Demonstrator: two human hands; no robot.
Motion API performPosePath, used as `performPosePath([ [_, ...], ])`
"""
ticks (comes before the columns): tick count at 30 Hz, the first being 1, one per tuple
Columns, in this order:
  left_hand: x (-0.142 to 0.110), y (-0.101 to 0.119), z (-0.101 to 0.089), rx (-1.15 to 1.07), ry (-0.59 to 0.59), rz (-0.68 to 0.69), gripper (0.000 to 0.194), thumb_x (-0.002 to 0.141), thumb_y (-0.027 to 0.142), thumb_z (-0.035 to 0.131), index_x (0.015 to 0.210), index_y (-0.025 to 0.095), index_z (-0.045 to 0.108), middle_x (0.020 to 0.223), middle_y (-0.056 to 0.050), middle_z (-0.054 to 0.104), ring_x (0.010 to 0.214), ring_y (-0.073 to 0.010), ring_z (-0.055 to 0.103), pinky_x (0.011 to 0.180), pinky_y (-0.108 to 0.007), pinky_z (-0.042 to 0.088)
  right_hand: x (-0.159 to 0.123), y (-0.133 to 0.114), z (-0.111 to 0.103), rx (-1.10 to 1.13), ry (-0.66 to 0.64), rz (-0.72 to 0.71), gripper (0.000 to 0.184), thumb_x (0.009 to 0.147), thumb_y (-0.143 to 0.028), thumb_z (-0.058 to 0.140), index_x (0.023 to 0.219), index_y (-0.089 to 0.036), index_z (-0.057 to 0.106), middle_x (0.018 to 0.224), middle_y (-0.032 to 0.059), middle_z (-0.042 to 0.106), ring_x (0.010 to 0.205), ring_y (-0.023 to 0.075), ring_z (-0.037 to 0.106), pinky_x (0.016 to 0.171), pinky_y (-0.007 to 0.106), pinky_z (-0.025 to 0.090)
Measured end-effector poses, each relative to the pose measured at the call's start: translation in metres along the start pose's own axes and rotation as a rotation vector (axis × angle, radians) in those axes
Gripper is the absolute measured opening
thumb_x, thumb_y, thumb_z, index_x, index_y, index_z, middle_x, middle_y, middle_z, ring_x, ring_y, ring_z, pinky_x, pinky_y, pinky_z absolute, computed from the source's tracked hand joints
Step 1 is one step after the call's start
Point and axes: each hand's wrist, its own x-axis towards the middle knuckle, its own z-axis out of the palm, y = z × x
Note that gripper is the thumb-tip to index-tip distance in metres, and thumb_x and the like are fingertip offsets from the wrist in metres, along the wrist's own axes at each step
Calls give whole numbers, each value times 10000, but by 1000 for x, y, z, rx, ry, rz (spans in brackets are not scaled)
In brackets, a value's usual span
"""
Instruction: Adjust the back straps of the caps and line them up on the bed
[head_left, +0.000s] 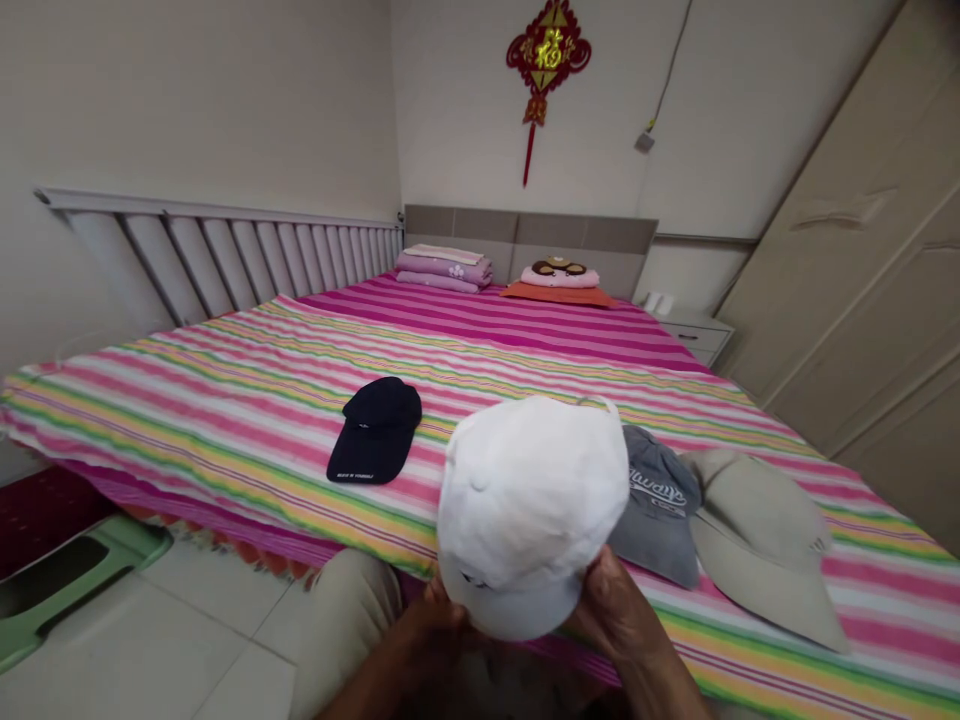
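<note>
A white baseball cap (534, 490) is held up in front of me, over the bed's near edge, its brim pointing down toward me. My left hand (435, 625) grips the brim's left side, and my right hand (611, 610) is closed on the right side. The fingertips are partly hidden behind the cap. Just beyond my right hand lies a grey cap (656, 510) with white lettering, partly covered by the white one. A beige cap (765, 540) sits against it farther right. To the left, a dark navy cap (379, 425) rests on the striped sheet.
The bed (225, 400) has a striped cover, with folded purple bedding (442, 270) and a pink pile (559, 280) by the headboard (480, 228). A green plastic stool (82, 580) stands on the tiled floor at left. A nightstand (694, 335) and wardrobe (847, 260) are at right.
</note>
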Motion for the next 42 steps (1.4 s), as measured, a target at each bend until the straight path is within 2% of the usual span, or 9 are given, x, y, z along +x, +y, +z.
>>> performPosePath([
  [4,0,-6,2,14,-99,-46,344,545,226,726,870,163,632,858,-83,683,885,-271,614,779,-381,457,-12,-9,7,93,141,25,700,587,-514,680,1171,-177,492,1008,147,660,989,299,578,845,436,426],
  [8,7,13,4,-29,-12,2,260,601,305,686,830,189,641,841,-61,689,955,-264,586,868,-392,410,-17,-10,2,112,205,67,635,637,-496,654,1162,-175,498,975,122,678,969,299,591,829,443,442],
  [12,18,39,17,2,43,-57,323,551,382,697,801,184,650,745,-66,694,964,-295,574,875,-433,400,-18,-8,-3,117,269,68,590,636,-450,677,1127,-163,520,941,105,691,969,297,591,842,444,441],
  [16,26,57,36,63,51,-142,375,549,468,656,761,158,645,719,-94,685,1036,-323,526,895,-459,371,-18,-6,-10,167,254,68,515,565,-500,700,963,-185,612,838,93,711,960,310,593,869,467,417],
  [22,25,62,61,77,109,-160,373,632,501,545,690,143,631,672,-100,664,1019,-333,528,886,-468,361,-18,-8,-20,242,225,103,410,436,-562,725,668,-231,659,701,79,716,805,322,644,847,498,419],
  [29,21,67,62,-27,174,-40,534,684,616,403,785,155,652,731,-99,677,1009,-322,542,867,-454,382,-24,0,-31,284,252,105,371,407,-513,764,625,-227,670,639,73,711,738,312,658,837,479,438],
  [33,21,76,59,42,-38,-14,321,565,444,648,705,155,651,603,-61,667,851,-307,619,851,-444,407,-28,-1,-36,258,238,56,334,395,-425,799,614,-213,661,677,91,715,843,328,636,856,478,424],
  [37,23,84,68,-34,-336,128,250,547,184,704,790,141,670,597,-18,678,663,-227,655,846,-388,429,-28,-8,-31,260,206,26,314,395,-400,808,595,-211,657,617,86,704,853,324,634,866,453,424],
  [42,28,99,81,-58,-297,140,202,571,239,712,733,122,685,545,-40,666,685,-236,658,839,-360,446,-21,-20,-27,245,202,-20,283,431,-400,795,609,-221,666,547,58,686,745,301,657,826,431,455],
])
